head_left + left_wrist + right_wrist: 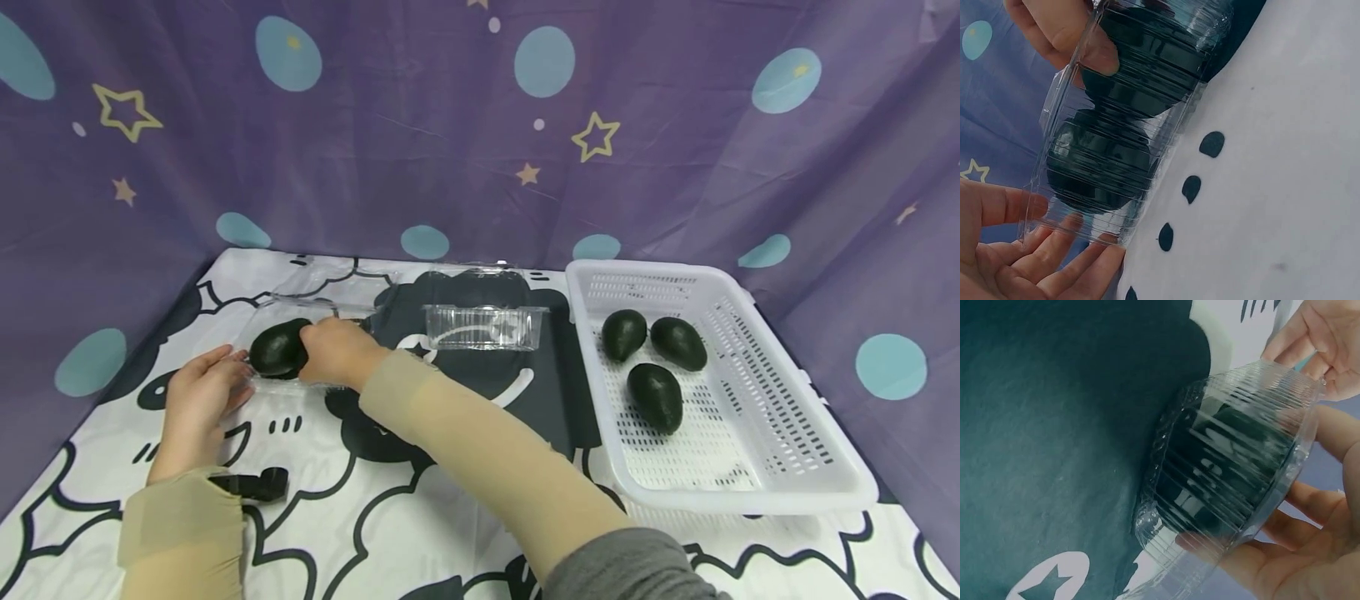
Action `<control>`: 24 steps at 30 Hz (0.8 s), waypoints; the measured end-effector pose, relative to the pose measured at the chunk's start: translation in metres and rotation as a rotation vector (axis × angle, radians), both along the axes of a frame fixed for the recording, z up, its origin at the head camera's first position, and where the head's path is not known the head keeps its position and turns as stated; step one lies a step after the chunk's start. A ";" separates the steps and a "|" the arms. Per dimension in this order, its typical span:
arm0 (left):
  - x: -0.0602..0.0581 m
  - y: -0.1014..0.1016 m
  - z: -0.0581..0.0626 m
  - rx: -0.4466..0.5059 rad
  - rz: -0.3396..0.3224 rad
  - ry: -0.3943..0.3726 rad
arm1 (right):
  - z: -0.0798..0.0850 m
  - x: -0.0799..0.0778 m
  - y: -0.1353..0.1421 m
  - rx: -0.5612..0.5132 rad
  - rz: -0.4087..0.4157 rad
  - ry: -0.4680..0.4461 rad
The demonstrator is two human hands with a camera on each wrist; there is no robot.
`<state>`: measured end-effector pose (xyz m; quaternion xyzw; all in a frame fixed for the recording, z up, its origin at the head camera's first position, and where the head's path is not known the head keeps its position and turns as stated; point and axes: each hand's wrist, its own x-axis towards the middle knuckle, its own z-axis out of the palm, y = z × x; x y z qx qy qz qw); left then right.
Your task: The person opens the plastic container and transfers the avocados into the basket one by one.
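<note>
A clear plastic clamshell box (262,386) lies with its lid up at the left of the table. My left hand (197,404) holds its near left end, thumb at the rim and fingers against the ribbed end wall. One dark green avocado (277,348) sits inside at that end. My right hand (337,350) reaches into the box and grips a second avocado (1147,69), which shows through the ribbed wall in the left wrist view. From the head, the right hand hides that second one.
Another clear clamshell box (483,327) stands at mid-table, lid raised. On the right, a white perforated basket (720,500) holds three avocados (656,397). Purple curtain (420,108) closes off the back and sides. A black strap mount (255,483) is on the left wrist.
</note>
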<state>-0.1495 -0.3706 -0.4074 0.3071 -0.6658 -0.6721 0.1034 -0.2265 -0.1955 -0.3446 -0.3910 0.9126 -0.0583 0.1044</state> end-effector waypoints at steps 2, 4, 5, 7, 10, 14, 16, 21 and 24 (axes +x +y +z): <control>0.001 0.003 0.003 -0.011 0.005 -0.015 | -0.001 0.001 -0.001 0.015 0.007 0.026; 0.002 0.006 0.008 -0.006 0.008 -0.032 | -0.003 0.001 -0.001 0.034 0.024 0.067; 0.002 0.008 0.010 -0.011 0.008 -0.048 | -0.004 0.001 -0.001 0.047 0.032 0.087; 0.000 0.004 0.005 0.014 0.009 -0.030 | -0.008 0.000 -0.001 0.066 0.039 0.112; -0.004 -0.002 -0.002 0.024 0.005 -0.021 | -0.013 -0.001 0.000 0.060 0.040 0.115; -0.004 -0.001 -0.001 0.019 -0.001 -0.021 | -0.016 -0.003 0.002 0.028 0.034 0.093; -0.002 0.000 0.001 0.017 -0.004 -0.016 | -0.017 -0.004 0.003 0.018 0.035 0.090; -0.002 -0.003 -0.003 -0.011 -0.003 -0.002 | -0.019 -0.006 0.006 -0.006 0.046 0.093; -0.002 0.002 -0.001 -0.037 0.018 -0.009 | -0.019 -0.007 0.008 -0.021 0.050 0.095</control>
